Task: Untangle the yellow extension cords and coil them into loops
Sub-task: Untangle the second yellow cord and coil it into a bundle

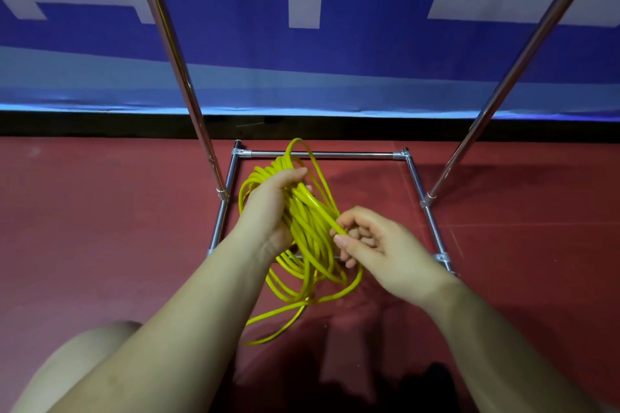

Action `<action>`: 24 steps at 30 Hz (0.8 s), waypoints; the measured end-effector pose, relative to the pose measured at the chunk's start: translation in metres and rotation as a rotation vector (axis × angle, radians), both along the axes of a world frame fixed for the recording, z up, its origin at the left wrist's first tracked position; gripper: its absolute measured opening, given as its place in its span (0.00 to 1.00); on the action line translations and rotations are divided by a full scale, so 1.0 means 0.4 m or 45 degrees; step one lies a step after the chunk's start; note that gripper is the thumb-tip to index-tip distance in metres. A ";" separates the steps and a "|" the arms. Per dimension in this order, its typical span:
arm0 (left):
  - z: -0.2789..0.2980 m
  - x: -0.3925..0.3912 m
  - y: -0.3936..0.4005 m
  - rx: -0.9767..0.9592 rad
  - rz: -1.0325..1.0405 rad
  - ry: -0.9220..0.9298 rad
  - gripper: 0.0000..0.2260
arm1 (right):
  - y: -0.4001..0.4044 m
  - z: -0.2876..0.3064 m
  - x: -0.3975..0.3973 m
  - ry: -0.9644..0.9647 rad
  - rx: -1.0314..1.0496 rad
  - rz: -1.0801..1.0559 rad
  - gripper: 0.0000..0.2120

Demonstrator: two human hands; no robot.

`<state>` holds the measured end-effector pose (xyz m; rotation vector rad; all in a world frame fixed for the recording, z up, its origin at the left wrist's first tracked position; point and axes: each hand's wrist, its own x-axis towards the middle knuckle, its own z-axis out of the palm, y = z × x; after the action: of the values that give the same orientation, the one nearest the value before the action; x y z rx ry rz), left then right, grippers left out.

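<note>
A yellow extension cord [310, 238] hangs in several loops in mid-air above the red floor. My left hand [268, 208] is closed around the top of the bundle, thumb over the strands. My right hand [372, 245] sits just right of the bundle and pinches a single strand between thumb and fingers. One loop stands up above my left hand, and a loose length trails down toward my lap and ends near the floor.
A chrome tube frame [322, 154] lies on the red floor [100, 228] under the cord. Two slanted chrome poles [174, 54] rise from it left and right. A blue and white banner [302, 43] covers the wall behind. My knee [77, 362] shows at the lower left.
</note>
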<state>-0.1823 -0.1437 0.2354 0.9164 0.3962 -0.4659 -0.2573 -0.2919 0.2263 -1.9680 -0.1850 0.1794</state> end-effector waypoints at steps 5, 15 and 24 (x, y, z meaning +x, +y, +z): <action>0.025 -0.004 0.030 -0.128 0.097 -0.030 0.10 | -0.042 -0.037 -0.002 0.332 -0.381 0.140 0.13; 0.039 0.012 0.105 -0.209 0.245 -0.064 0.07 | -0.140 -0.033 0.010 0.404 -0.355 -0.159 0.06; 0.015 0.002 0.119 0.206 0.253 -0.314 0.04 | -0.134 0.057 0.040 0.633 0.848 -0.735 0.07</action>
<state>-0.1814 -0.0962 0.2414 1.0655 0.2985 -0.1375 -0.2414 -0.3453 0.2491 -1.1992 0.5772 0.1895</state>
